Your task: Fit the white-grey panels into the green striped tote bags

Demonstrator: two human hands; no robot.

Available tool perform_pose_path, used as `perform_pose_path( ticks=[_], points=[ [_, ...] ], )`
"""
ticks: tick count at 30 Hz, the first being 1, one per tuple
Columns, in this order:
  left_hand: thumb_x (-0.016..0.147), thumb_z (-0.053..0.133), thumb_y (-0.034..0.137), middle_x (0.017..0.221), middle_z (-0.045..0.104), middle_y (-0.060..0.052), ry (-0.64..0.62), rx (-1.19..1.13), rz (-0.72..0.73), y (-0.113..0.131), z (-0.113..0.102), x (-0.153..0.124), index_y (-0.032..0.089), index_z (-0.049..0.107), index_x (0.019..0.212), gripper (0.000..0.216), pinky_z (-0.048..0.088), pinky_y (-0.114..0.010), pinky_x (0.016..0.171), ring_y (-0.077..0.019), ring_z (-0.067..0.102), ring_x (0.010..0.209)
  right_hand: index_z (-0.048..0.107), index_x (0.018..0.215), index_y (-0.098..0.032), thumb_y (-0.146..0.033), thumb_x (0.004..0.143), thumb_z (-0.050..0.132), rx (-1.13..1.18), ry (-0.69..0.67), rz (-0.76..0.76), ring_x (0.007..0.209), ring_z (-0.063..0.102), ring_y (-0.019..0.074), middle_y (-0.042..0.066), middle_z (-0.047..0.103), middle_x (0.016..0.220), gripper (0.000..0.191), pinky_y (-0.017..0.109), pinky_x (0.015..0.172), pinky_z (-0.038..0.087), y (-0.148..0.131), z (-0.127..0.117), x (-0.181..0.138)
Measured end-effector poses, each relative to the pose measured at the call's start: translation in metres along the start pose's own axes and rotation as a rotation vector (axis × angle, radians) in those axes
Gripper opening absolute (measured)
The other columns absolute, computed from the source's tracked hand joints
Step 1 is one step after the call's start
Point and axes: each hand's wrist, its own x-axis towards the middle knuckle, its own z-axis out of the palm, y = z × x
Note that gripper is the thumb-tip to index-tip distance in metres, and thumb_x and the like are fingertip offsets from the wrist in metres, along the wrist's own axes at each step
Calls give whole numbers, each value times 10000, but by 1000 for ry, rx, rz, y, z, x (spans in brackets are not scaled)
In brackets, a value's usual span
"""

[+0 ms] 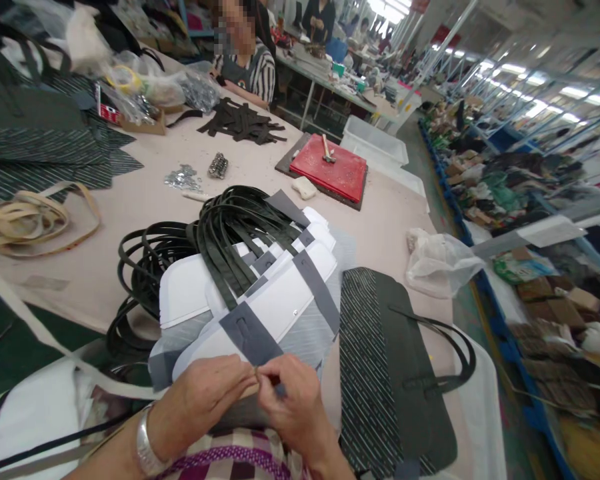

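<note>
Both my hands meet at the near edge of a stack of white and grey bag panels (275,300) with black straps (230,240) looped over them. My left hand (205,397), with a silver bracelet on its wrist, pinches something small at the grey tab (250,337) of the top panel. My right hand (293,400) pinches at the same spot, fingertips touching the left hand's. What sits between the fingers is too small to name. A finished dark striped bag piece (380,360) lies right of my hands.
A red mat with a hammer (330,167) lies further back, with metal fittings (185,179) and dark cut pieces (243,121) beyond. Beige straps (25,220) lie at the left, a plastic bag (437,260) at the table's right edge. A person in a striped top sits across the table.
</note>
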Motion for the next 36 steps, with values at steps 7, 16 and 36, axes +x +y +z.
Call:
perform_pose_path(
  ticks=[7, 16, 36],
  points=[
    [1008, 446, 373, 737, 678, 40, -33, -260, -331, -15, -10, -1, 232, 654, 830, 307, 463, -172, 631, -104, 643, 665, 689, 769, -146, -402, 783, 652, 493, 260, 763, 531, 556, 133, -4, 608, 578, 260, 262, 547, 480, 84, 5, 27],
    [951, 464, 525, 814, 698, 42, -131, -340, -744, -49, -7, -31, 245, 656, 878, 347, 464, -207, 724, -152, 652, 783, 699, 794, -147, -435, 752, 676, 380, 181, 783, 530, 583, 141, -8, 630, 581, 292, 258, 543, 475, 111, 18, 37],
    [916, 581, 386, 852, 644, 7, 75, -364, -402, -19, -32, -51, 209, 546, 667, 307, 468, -161, 762, -134, 625, 823, 662, 884, -153, -363, 788, 759, -472, -188, 113, 888, 596, 282, 119, 639, 930, 250, 389, 767, 511, -9, 77, 114]
  ],
)
